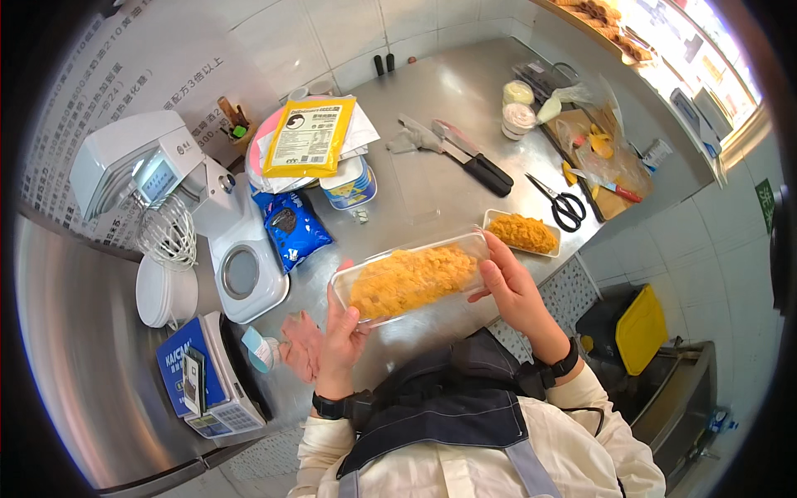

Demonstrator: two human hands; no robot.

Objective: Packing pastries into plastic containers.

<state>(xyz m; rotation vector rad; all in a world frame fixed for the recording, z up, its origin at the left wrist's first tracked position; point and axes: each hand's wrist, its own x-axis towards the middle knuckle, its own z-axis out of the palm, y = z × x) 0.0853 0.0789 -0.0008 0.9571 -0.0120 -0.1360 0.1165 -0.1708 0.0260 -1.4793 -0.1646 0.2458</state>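
Observation:
A clear plastic box [411, 280], its lid in place, holds a long pastry covered in orange-yellow shreds. My left hand [344, 330] grips its left end, thumb on top. At the right end, my right hand [507, 280] has its fingers and thumb around the edge. Beyond my right hand, a second shred-covered pastry [523, 233] lies in a shallow clear tray on the steel table [405, 187]. Black-handled scissors [560, 204] rest beside that tray. A crumpled pink cloth or glove [303, 345] lies left of my left hand.
A stand mixer [230, 249] with a whisk, a blue packet [292, 229] and a scale [218, 386] stand left. Farther back are a yellow packet [310, 137] and black-handled knives [482, 171]. Two cups [518, 118] and a cutting board [607, 205] with fruit peel are at right.

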